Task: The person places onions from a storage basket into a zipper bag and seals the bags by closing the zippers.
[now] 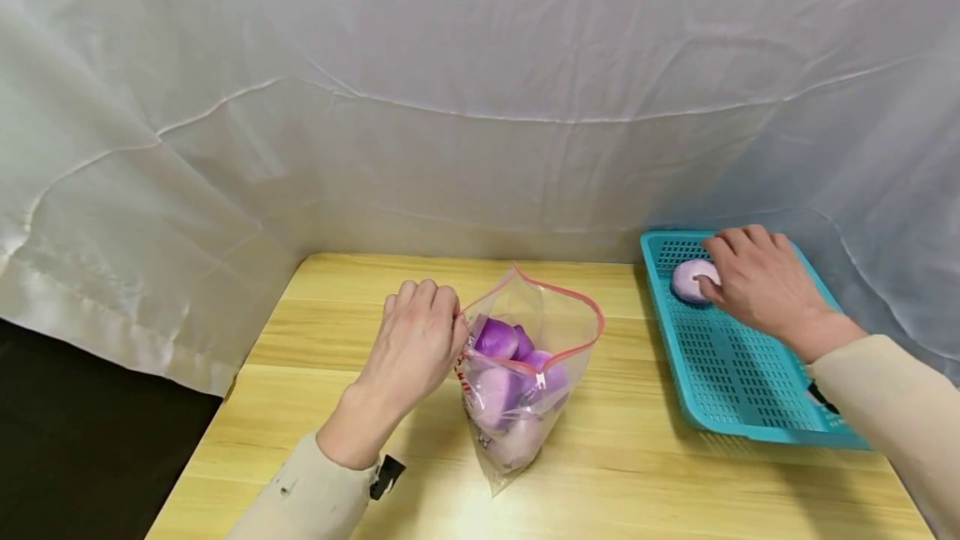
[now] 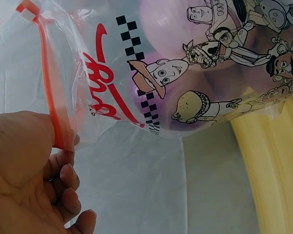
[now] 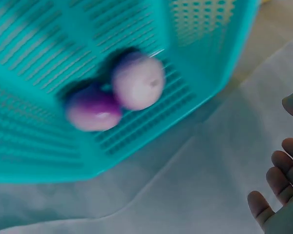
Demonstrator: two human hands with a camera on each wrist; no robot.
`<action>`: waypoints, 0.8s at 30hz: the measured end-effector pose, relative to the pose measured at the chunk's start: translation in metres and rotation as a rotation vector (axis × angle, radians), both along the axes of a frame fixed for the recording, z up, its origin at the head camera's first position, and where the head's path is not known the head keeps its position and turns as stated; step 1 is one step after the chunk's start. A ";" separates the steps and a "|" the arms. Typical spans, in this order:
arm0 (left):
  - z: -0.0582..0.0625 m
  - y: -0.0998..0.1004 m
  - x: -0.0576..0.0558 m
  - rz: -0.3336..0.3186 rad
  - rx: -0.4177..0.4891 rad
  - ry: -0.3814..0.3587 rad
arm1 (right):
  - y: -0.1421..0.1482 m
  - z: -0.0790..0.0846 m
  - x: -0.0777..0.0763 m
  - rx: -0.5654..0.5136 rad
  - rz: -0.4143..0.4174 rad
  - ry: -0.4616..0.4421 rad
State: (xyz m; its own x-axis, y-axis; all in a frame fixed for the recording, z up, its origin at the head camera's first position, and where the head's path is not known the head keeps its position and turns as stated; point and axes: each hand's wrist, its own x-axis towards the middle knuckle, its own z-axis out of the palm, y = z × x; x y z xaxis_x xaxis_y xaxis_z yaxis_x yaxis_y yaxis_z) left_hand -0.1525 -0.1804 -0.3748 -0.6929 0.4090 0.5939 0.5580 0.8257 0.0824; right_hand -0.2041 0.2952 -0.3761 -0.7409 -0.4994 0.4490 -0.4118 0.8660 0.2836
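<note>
My left hand (image 1: 416, 340) pinches the red zip edge of a clear plastic zip bag (image 1: 566, 323), its mouth held wide. Inside are several purple-and-white, turnip-like vegetables (image 1: 497, 397). Cartoon figures and red lettering are printed on the bag, clearest in the left wrist view. My right hand (image 1: 765, 282) hovers over a teal basket (image 1: 727, 373), fingers spread and bent, thumb overlapping a pale purple vegetable (image 1: 686, 280) in the head view. From the right wrist, two such vegetables lie side by side, one whiter (image 3: 139, 83), one deeper purple (image 3: 94, 111); that hand holds nothing.
Both bag and basket stand on a light wood-grain table (image 1: 315, 340), the basket at its right end. A pale grey cloth (image 1: 465, 165) hangs behind the table and round its sides. Dark floor (image 1: 90, 440) shows at lower left.
</note>
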 end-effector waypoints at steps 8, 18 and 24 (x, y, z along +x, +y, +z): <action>0.000 -0.003 0.001 0.005 0.002 -0.019 | 0.041 -0.015 -0.015 0.036 -0.209 -0.201; -0.001 0.002 0.003 0.003 0.020 -0.033 | 0.060 -0.041 -0.037 0.043 -0.224 -0.216; -0.003 0.002 0.005 0.014 0.022 -0.051 | 0.059 -0.053 -0.048 0.078 -0.166 -0.167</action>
